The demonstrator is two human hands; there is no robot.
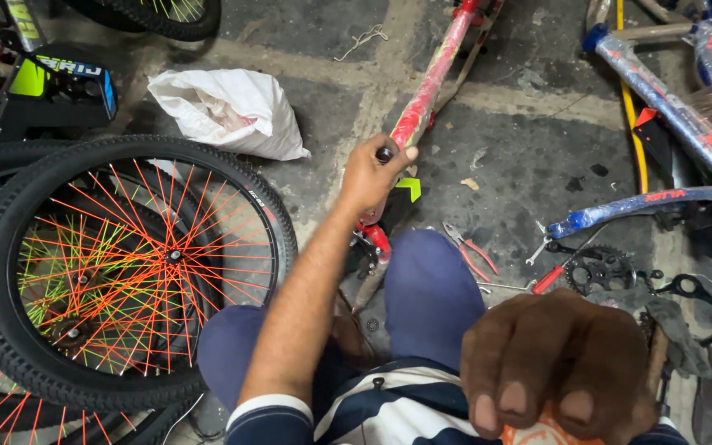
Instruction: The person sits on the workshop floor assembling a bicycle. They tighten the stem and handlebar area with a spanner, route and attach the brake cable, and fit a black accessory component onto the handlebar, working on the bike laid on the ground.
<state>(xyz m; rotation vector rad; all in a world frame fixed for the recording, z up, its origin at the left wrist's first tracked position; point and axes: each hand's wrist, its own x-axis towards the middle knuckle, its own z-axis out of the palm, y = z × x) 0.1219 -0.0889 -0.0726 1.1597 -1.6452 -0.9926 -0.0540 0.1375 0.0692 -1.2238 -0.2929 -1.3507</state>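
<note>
left arm outstretched, left hand [375,175] clenched, right hand [560,363] fingers curled

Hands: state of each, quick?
Left hand: closed on the red bike frame tube.
Right hand: fingers curled over an orange packet.

A striped top is being worn: navy and white bands are being shown at the chest and at the cuff of a short sleeve, which is ending above the elbow of the left arm. A small dark button or snap is being seen on the white band at the chest. The forearm is being left bare from that cuff down to the left hand [370,175]. Blue trousers are being worn, their plain cloth being stretched smooth over both knees. No rings, watch or gloves are being worn on the left hand or on the right hand [558,367].
</note>
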